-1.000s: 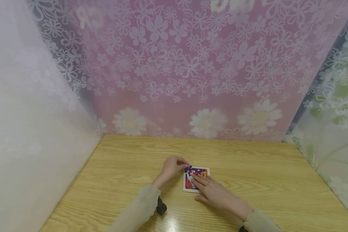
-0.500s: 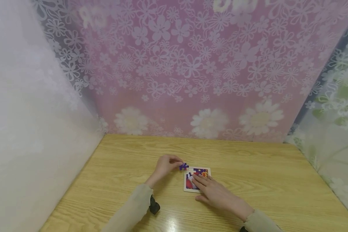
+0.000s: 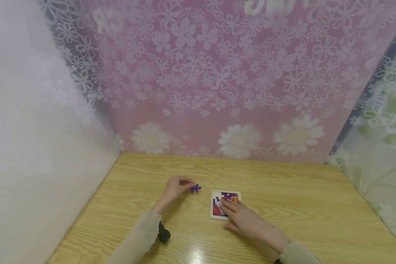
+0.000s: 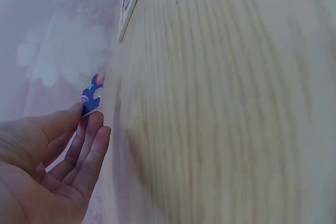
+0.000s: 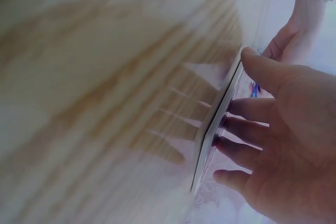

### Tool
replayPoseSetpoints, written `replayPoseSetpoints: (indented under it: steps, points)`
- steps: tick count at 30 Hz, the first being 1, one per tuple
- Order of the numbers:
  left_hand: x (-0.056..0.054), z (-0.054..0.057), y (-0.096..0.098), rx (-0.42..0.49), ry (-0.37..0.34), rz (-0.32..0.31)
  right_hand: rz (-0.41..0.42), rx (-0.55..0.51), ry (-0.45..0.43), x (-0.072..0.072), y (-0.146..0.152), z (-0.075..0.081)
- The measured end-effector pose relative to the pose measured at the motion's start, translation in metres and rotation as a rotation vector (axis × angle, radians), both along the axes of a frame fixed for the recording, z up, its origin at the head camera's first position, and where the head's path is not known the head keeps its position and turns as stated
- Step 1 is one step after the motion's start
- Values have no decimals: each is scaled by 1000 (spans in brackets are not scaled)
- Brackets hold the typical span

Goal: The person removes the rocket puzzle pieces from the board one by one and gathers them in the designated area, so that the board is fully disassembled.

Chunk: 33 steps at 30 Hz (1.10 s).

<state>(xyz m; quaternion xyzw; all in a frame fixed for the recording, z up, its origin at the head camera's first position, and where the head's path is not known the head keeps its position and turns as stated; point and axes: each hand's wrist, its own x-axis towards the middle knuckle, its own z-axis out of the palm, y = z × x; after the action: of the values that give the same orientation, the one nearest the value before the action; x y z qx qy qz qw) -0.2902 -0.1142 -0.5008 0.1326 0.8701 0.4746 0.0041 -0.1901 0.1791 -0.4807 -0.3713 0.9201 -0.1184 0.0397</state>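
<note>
My left hand (image 3: 175, 190) pinches a small purple jigsaw piece (image 3: 195, 188) between thumb and fingers, to the left of the puzzle. In the left wrist view the piece (image 4: 92, 98) shows dark blue with a bit of red, held clear of the table. The square framed jigsaw puzzle (image 3: 216, 209) lies flat, with a pale gap at its upper left corner. My right hand (image 3: 247, 220) rests on the puzzle's right part with fingers extended, covering some of the picture. From the right wrist, the fingers of the right hand (image 5: 283, 124) touch the puzzle board (image 5: 210, 129).
Beneath everything is a wood-grain table (image 3: 283, 190). A pink floral curtain (image 3: 198, 91) hangs behind it, with a whitish sheet (image 3: 46, 128) on the left and a flowered one (image 3: 382, 146) on the right. Dark bands (image 3: 164, 233) sit at the wrists.
My left hand has drawn the jigsaw piece leftward, away from the puzzle's upper left corner, leaving a gap there. The right hand stays on the puzzle.
</note>
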Motion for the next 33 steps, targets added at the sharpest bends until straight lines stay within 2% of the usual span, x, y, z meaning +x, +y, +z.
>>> replayPoseSetpoints:
  steps: [5,10,16,22,33]
  points:
    - [-2,-2,-19,-3,14,31,-1,1,5,0,1,-1]
    - [-4,-5,-40,0,12,91,3,1,-5,1,0,0]
    - [-4,-4,-61,20,-2,151,-1,7,0,2,-1,1]
    - [-7,-4,-79,31,-10,182,-5,9,0,2,0,1]
    - [-10,5,-102,-56,13,248,9,18,21,2,0,4]
